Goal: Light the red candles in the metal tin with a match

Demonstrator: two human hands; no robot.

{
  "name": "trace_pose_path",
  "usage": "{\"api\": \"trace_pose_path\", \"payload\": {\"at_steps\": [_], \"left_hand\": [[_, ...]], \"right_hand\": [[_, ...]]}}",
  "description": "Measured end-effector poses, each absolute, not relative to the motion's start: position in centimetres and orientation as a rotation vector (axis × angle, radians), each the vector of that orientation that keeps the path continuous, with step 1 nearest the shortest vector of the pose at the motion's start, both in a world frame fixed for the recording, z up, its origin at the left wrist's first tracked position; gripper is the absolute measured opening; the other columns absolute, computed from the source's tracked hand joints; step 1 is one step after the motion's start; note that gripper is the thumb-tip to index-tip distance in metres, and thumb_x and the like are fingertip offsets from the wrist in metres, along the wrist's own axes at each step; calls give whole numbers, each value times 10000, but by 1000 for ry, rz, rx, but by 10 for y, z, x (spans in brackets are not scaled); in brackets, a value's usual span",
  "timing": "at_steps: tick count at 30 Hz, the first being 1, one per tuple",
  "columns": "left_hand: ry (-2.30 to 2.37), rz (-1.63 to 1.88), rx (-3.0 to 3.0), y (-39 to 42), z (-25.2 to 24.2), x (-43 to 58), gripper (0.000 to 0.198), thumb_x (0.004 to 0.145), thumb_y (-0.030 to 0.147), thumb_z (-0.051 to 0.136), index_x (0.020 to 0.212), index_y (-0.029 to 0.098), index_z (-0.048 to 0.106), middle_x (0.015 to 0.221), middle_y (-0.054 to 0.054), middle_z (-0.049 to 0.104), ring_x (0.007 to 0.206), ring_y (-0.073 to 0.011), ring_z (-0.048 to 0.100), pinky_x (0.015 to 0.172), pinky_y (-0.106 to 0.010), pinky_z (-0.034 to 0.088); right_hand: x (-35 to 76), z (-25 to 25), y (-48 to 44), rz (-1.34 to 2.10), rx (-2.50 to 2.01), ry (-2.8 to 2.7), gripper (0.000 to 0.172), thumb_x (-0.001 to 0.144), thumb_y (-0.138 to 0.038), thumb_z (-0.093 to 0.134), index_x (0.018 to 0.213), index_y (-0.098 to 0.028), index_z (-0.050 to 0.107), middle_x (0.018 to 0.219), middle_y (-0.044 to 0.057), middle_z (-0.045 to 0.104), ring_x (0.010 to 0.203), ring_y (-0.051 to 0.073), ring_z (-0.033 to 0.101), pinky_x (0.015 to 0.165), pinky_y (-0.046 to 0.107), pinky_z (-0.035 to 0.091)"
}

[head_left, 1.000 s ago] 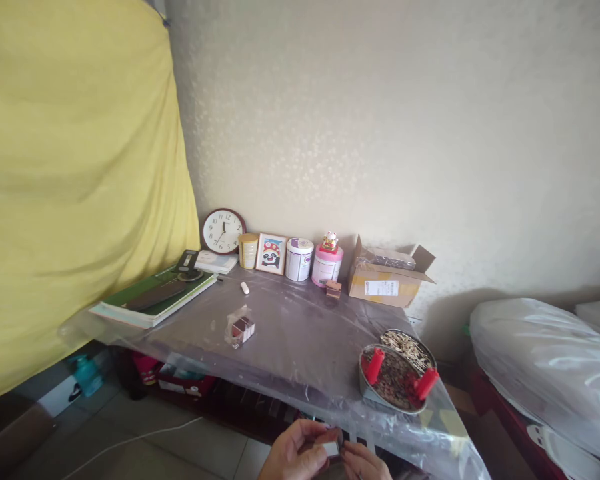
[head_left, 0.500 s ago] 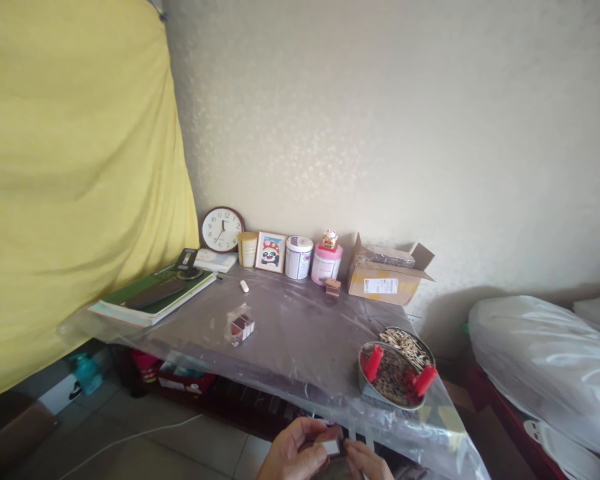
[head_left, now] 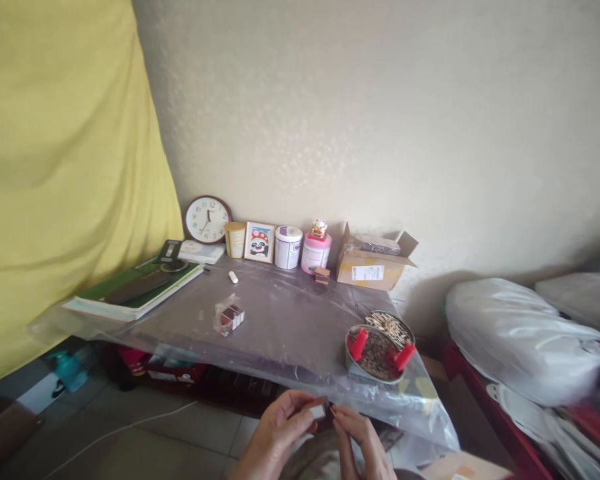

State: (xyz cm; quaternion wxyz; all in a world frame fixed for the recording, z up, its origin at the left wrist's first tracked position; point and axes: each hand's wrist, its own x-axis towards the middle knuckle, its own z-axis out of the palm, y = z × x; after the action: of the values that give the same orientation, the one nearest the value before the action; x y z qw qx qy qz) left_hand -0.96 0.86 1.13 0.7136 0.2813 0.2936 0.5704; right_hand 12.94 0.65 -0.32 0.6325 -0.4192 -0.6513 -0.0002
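Low in the picture, in front of the table's near edge, my left hand (head_left: 276, 433) pinches a small matchbox (head_left: 319, 411) between thumb and fingers. My right hand (head_left: 360, 441) is right beside it, fingers curled and pinched together at the box's right end. What the right fingertips hold is too small to make out. On the plastic-covered table (head_left: 290, 320) a round metal tin (head_left: 375, 347) with matchsticks and two red handles sits near the right front corner. A clear packet of small matchboxes (head_left: 229, 317) lies toward the middle left.
Along the wall stand a round clock (head_left: 207, 219), a panda picture (head_left: 259, 242), two cans (head_left: 300, 248) and an open cardboard box (head_left: 373, 263). Books (head_left: 135, 290) lie at the table's left. A yellow cloth (head_left: 55, 167) hangs left; a white plastic-wrapped bundle (head_left: 520, 337) lies right.
The view has shifted so everything sits further left and my hands show higher and more fully. Both hands stay together at the small matchbox.
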Motion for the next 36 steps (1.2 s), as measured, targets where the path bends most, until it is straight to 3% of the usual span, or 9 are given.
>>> {"api": "trace_pose_path", "payload": {"at_steps": [8,16,19,23,36], "left_hand": [[679,1265,677,11,34,-10,146,805,289,674,903,190,720,922,-46,764,871,-165,631,843,-307,461],[749,1300,567,23,31,-5,225,646,359,813,776,192,736,754,-13,754,776,-152,657,778,-276,466],[721,1306,603,21,39,-4,186,709,338,769,829,200,736,839,-23,755,840,-161,649,819,-290,461],[739,1313,666,18,46,-8,204,743,365,733,864,201,737,889,-32,742,905,-189,641,860,-311,455],[831,1310,527,19,40,-23,273,628,383,819,797,191,726,861,-49,759,864,-204,667,832,-319,473]], "right_hand": [[143,19,10,-23,-937,-1720,167,897,-102,543,1004,-204,621,946,61,701,862,146,686,778,225,541],[143,44,9,-174,-829,-1594,240,852,-43,572,1033,-195,615,961,70,707,875,164,682,767,264,546],[145,32,22,-230,-915,-1748,151,892,-128,553,989,-203,640,916,62,724,829,169,694,740,272,556],[163,12,45,-265,-1162,-1569,168,946,-247,486,927,-201,647,843,58,726,766,167,700,706,267,556],[191,37,49,270,-1224,-1026,259,762,-452,686,778,-193,681,846,34,675,802,188,613,760,314,474]]}}
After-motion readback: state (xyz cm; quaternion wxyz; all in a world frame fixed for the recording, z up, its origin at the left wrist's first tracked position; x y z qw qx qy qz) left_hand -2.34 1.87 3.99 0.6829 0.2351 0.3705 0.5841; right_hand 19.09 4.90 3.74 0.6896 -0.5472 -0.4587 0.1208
